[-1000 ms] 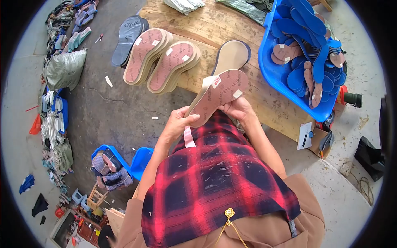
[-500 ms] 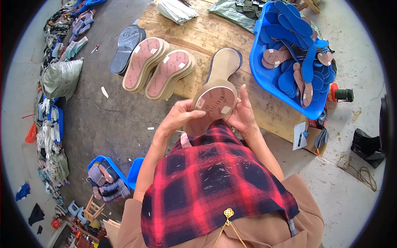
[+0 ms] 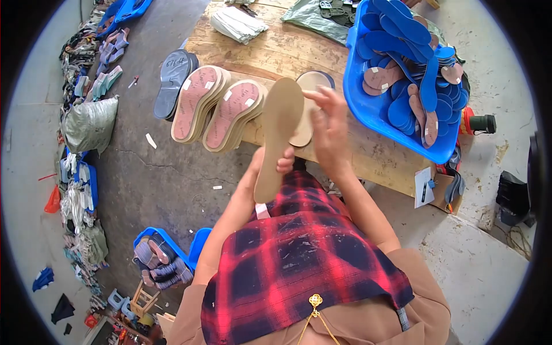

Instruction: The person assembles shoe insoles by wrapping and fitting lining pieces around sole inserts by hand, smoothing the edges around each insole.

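Note:
My left hand (image 3: 265,164) is closed around the lower half of a tan insole (image 3: 280,123), held upright above the table edge with its plain face up. Beside the insole's upper right edge is my right hand (image 3: 330,126), its fingers apart and slightly blurred, with nothing visible in them. Whether its fingertips touch the insole I cannot tell. Behind them on the table lies a beige-topped sole with a dark rim (image 3: 313,83), partly hidden. To the left stand two stacks of insoles, a pink-topped left stack (image 3: 195,95) and a pink-topped right stack (image 3: 233,109), bearing handwriting and white labels.
Dark grey soles (image 3: 172,80) lie at the left end of the wooden table (image 3: 276,52). A blue tub (image 3: 391,135) full of blue and pink insoles stands at the right. White cloths (image 3: 238,24) lie at the back. A blue basket (image 3: 198,247) is on the floor.
The insole has turned over from its pink labelled face to the plain tan one and stands more upright. My right hand has moved off its edge and upward.

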The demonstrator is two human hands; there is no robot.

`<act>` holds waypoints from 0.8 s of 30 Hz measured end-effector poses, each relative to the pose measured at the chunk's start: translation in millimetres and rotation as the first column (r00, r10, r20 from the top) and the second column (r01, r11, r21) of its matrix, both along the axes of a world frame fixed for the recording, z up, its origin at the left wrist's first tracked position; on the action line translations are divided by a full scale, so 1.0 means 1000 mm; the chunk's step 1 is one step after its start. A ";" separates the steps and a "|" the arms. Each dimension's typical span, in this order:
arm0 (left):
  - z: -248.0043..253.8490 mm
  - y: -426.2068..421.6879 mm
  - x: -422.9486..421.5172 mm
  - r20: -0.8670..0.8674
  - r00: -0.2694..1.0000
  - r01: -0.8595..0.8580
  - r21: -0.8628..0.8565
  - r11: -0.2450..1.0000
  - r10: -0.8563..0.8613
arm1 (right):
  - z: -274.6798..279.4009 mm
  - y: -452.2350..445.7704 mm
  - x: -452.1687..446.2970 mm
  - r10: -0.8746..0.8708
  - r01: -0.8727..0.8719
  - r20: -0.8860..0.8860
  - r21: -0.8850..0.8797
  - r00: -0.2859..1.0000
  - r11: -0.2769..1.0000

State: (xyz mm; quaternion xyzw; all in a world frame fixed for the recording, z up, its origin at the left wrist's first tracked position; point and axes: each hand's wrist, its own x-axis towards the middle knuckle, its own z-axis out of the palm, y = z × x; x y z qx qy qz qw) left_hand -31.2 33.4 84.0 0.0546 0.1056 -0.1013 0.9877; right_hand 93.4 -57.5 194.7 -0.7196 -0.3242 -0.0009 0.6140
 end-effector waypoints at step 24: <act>-0.043 0.053 0.012 0.089 0.924 0.137 0.831 -0.540 0.372 | -0.201 -0.051 0.048 0.335 -0.138 0.243 -0.584 0.911 0.800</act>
